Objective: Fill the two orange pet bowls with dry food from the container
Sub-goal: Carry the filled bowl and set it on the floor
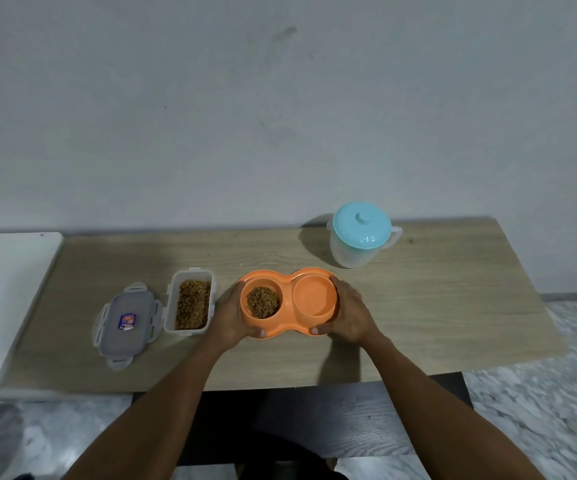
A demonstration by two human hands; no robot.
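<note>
The orange double pet bowl [289, 301] sits mid-table on the wooden table [418, 306], and you have it by both ends. Your left hand [230, 318] wraps the left end, thumb hooked on the near rim; your right hand [347, 315] wraps the right end the same way. Both hands are closed around the dish, fingers curled behind the far edge.

Score so far: 1 of 2. The left bowl [263, 301] holds a mound of kibble, and the right bowl [314, 299] shows only bare orange plastic. So you look to be halfway, steadying or shifting the dish between fills.

The dish's long axis runs left to right across the table, with the right end angled a touch away from you. The open food container [190, 301] stands just beside your left hand, long axis running away from you, still well stocked with dry food [193, 304]. Its lid [128, 323] lies flat just left of it, label up.

Next move, as I read it: free a hand, take the container and bring food across to the right bowl. That means carrying over the filled left bowl, so pour low and slow to avoid scatter. The lidded jug [361, 237] stands well apart, out of play.
</note>
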